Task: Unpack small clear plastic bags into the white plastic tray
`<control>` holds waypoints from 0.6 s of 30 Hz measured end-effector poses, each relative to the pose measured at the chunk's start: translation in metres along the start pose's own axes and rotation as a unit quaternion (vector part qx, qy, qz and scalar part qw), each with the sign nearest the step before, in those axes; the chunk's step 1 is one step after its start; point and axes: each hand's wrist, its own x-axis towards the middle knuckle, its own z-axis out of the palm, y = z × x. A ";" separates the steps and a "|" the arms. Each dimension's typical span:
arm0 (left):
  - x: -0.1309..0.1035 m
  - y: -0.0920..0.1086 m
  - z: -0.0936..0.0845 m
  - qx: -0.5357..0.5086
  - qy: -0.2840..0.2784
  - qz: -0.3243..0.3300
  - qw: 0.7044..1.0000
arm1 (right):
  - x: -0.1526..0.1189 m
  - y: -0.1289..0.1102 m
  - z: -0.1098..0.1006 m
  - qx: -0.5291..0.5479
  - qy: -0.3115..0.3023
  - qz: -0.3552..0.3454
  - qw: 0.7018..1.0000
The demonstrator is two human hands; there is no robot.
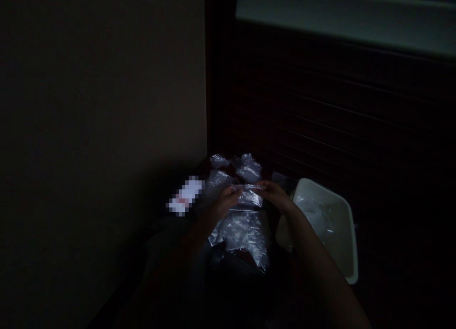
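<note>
A clear plastic bag [251, 197] is stretched between my two hands near the middle of the dim view. My left hand [226, 201] is closed on its left edge, and my right hand [273, 194] pinches its upper right corner. Below them lies a pile of crinkled clear plastic bags [242, 231]. More clear packets [249, 168] rest just beyond my hands, with a small one [219, 161] to their left. What the bags contain is too dark to tell.
A pale plastic bin [351, 243] with clear plastic inside stands right of my right forearm. A bright, pixelated item [185, 196] lies to the left. A plain wall [103, 106] rises at left, and dark panelling [320, 96] stands behind.
</note>
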 end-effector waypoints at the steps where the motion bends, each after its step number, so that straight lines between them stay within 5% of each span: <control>1: 0.001 -0.002 -0.001 0.000 -0.004 0.000 1.000 | 0.000 0.000 0.000 0.001 -0.005 0.000 1.000; 9: 0.009 -0.010 -0.008 -0.006 0.002 0.005 1.000 | -0.001 0.001 0.001 0.011 -0.052 0.013 0.998; 18: 0.007 -0.011 -0.012 0.024 -0.060 0.034 0.997 | 0.001 0.003 0.000 0.020 -0.033 0.012 0.999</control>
